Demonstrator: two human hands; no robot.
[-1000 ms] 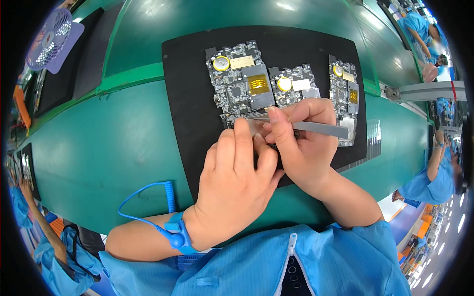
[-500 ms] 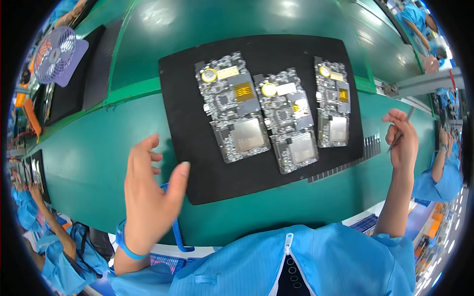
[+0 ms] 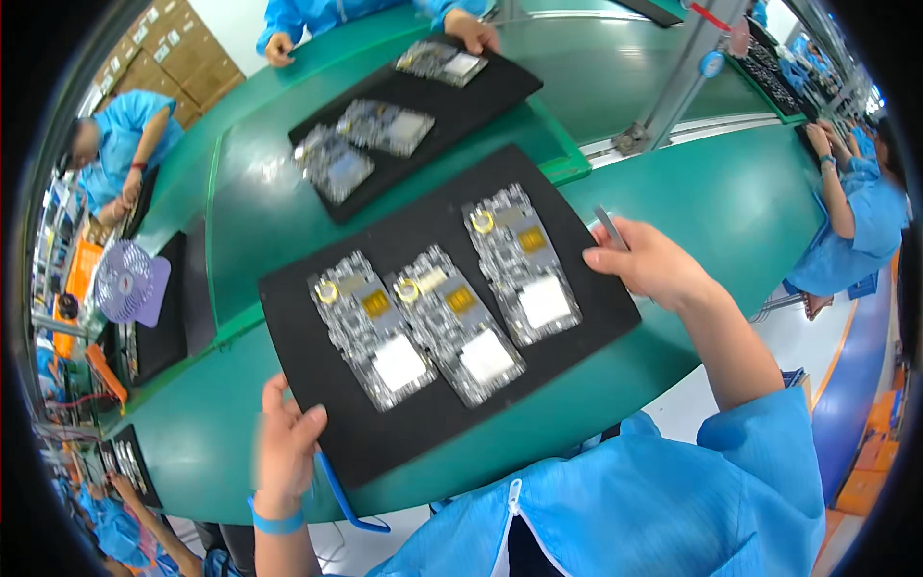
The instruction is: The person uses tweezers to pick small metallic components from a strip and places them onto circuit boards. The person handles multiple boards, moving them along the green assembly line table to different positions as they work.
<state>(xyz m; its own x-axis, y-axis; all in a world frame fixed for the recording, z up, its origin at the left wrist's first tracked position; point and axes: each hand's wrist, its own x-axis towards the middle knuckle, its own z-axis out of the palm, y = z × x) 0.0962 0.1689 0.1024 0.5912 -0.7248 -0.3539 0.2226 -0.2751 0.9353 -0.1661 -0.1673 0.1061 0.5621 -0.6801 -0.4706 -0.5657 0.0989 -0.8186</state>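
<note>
Left hand (image 3: 288, 447) pinches the left edge of a black mat (image 3: 356, 442); the right hand (image 3: 649, 264) grips tweezers (image 3: 608, 229), thumb over the mat's right edge. Below spreads a glossy green bench (image 3: 663, 192) in a crowded workroom. Three dark circuit boards (image 3: 500, 255), silver-white plates shining, lie on the mat. Just beyond, a co-worker's hand (image 3: 471, 32) touches another mat (image 3: 461, 106); a purple fan (image 3: 130, 282) stands leftward.

Black mat (image 3: 385, 452) now in both hands (image 3: 283, 447) (image 3: 652, 262)
</note>
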